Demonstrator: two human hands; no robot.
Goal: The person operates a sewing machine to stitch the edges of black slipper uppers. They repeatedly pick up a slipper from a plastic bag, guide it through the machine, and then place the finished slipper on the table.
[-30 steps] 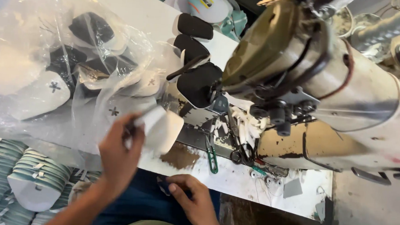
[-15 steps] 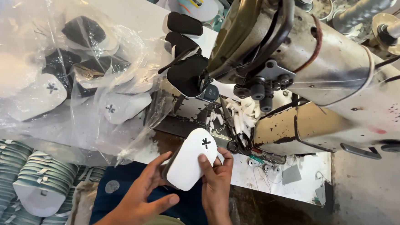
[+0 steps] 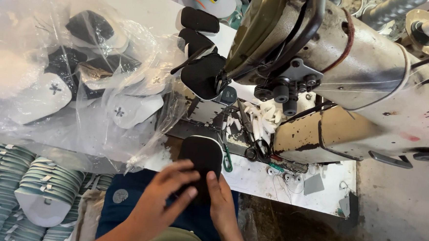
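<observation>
Both my hands hold one rounded shoe-tongue piece [image 3: 202, 156], its black side up, just in front of the sewing machine's bed. My left hand [image 3: 164, 196] grips its lower left edge with the fingers spread over it. My right hand [image 3: 221, 199] pinches its lower right edge. Above it rises the worn cream sewing machine [image 3: 354, 74], and several black padded pieces [image 3: 200, 71] are stacked to the left of the machine's head.
A clear plastic bag [image 3: 75, 74] full of white and black cut pieces lies at the left. Stacks of white-and-teal pieces [image 3: 30, 189] stand at the lower left. Scissors [image 3: 258, 149] and white scraps [image 3: 261, 120] lie by the needle area. The white table edge [image 3: 294, 188] runs to the right.
My left hand pulled a white piece from beside the bag and brought it to the middle. Both hands took it and turned it over, so its black side now faces up.
</observation>
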